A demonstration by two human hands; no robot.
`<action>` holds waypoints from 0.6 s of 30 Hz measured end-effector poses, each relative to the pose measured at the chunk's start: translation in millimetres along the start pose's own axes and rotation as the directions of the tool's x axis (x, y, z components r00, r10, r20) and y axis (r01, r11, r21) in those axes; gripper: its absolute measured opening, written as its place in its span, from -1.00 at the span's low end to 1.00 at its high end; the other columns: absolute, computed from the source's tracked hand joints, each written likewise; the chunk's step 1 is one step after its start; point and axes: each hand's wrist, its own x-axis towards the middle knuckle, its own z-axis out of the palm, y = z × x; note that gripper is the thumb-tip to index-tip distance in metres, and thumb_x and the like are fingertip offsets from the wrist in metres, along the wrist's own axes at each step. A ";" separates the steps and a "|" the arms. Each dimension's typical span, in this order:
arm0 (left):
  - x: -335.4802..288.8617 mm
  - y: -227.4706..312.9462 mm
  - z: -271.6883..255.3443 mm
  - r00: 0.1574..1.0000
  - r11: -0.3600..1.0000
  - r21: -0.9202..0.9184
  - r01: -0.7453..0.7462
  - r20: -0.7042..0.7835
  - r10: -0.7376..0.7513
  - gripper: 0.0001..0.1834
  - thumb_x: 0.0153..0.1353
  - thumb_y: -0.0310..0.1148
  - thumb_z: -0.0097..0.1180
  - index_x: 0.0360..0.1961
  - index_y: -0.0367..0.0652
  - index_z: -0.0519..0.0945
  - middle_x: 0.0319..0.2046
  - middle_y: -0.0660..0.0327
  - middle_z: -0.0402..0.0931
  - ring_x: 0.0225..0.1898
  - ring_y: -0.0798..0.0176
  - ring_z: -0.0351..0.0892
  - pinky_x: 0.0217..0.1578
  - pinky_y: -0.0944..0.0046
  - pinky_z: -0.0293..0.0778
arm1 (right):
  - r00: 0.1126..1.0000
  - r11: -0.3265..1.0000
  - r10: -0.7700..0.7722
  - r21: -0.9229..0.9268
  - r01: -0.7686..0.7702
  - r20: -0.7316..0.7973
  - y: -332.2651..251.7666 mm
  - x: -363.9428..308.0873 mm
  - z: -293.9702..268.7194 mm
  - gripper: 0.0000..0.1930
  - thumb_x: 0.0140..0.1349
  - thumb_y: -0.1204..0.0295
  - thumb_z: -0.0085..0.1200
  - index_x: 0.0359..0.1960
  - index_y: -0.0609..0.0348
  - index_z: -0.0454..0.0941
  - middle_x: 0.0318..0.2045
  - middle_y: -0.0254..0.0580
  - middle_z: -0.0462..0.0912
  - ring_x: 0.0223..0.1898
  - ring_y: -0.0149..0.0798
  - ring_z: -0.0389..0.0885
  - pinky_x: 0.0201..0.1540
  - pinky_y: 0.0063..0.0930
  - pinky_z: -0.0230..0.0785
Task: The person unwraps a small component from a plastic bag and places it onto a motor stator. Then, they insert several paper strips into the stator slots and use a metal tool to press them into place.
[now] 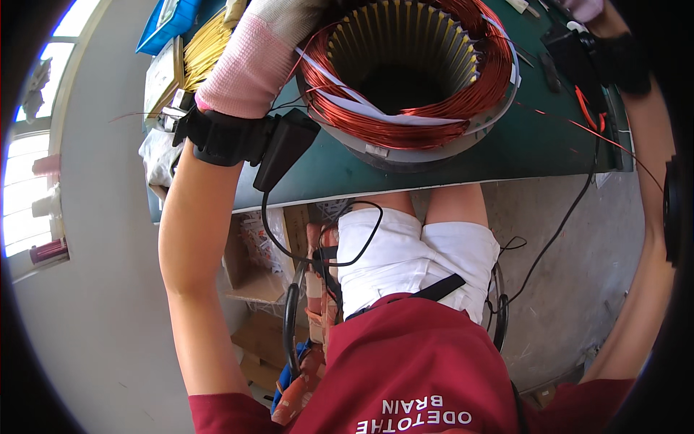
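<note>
A motor stator lies on the bench, its end ringed by red-brown copper windings point(412, 130). Yellow slot liners point(361, 40) stand around its dark bore. White lacing tape point(361, 108) runs over the windings. My left hand point(271, 50), in a pink and white knit glove, reaches to the left side of the windings; its fingers are cut off by the top edge. At the far right, beyond the stator, my right hand point(583, 9) shows only in small part, its fingers out of sight. A loose copper wire point(611, 141) trails from the stator's right side toward my right forearm.
Red-handled pliers point(589, 110) and a dark hand tool point(549, 72) lie right of the stator on the green bench point(528, 155). Yellow strips point(206, 47) and a blue bin point(168, 27) sit at the far left. Black cables point(560, 228) hang from both wrist devices. Below stands a cardboard box point(253, 289).
</note>
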 end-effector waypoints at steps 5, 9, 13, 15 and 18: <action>-0.8 -3.7 -3.6 0.999 0.998 -0.042 0.055 0.002 -0.055 -0.92 0.22 -0.45 0.07 -0.26 -0.18 0.50 -0.40 0.31 0.50 -0.37 0.45 0.48 -0.33 0.48 0.44 | 0.999 0.966 -0.024 0.259 0.030 -0.027 19.1 6.8 10.3 -0.88 0.08 0.52 0.15 -0.35 0.30 0.56 -0.50 -0.29 0.61 -0.43 -0.50 0.51 -0.34 -0.58 0.36; -3.0 -8.4 -16.2 0.993 0.989 -0.143 -0.037 0.103 0.052 -0.97 0.22 -0.47 0.06 -0.34 -0.16 0.47 -0.44 0.32 0.46 -0.40 0.46 0.45 -0.33 0.47 0.44 | 1.000 0.992 0.010 0.122 -0.008 -0.017 -3.7 21.5 8.5 -0.91 0.09 0.55 0.12 -0.39 0.32 0.53 -0.53 -0.27 0.59 -0.46 -0.49 0.49 -0.36 -0.57 0.34; -2.1 -8.7 -3.4 0.998 0.996 -0.081 -0.041 0.041 0.044 -0.95 0.23 -0.45 0.06 -0.31 -0.18 0.47 -0.42 0.32 0.47 -0.39 0.47 0.46 -0.32 0.47 0.44 | 0.997 0.997 -0.076 0.028 0.075 0.017 0.2 15.3 -0.8 -0.90 0.11 0.54 0.09 -0.37 0.33 0.51 -0.52 -0.24 0.59 -0.44 -0.49 0.48 -0.36 -0.54 0.33; 1.9 -5.2 1.8 0.996 0.997 -0.082 -0.005 0.086 0.012 -0.90 0.26 -0.42 0.05 -0.25 -0.21 0.49 -0.40 0.30 0.48 -0.38 0.45 0.48 -0.31 0.46 0.47 | 0.999 0.998 -0.031 -0.057 0.032 0.017 -7.7 5.3 -4.1 -0.90 0.12 0.54 0.09 -0.35 0.33 0.50 -0.51 -0.24 0.59 -0.44 -0.49 0.48 -0.36 -0.54 0.33; -18.4 -4.7 -19.2 0.998 0.995 -0.081 0.061 -0.025 -0.064 -0.87 0.27 -0.43 0.03 -0.21 -0.24 0.50 -0.37 0.27 0.51 -0.36 0.43 0.51 -0.29 0.44 0.49 | 0.990 0.986 -0.130 -0.115 0.123 -0.053 -13.8 19.3 17.5 -0.90 0.14 0.54 0.07 -0.34 0.33 0.50 -0.50 -0.26 0.59 -0.44 -0.49 0.48 -0.35 -0.56 0.34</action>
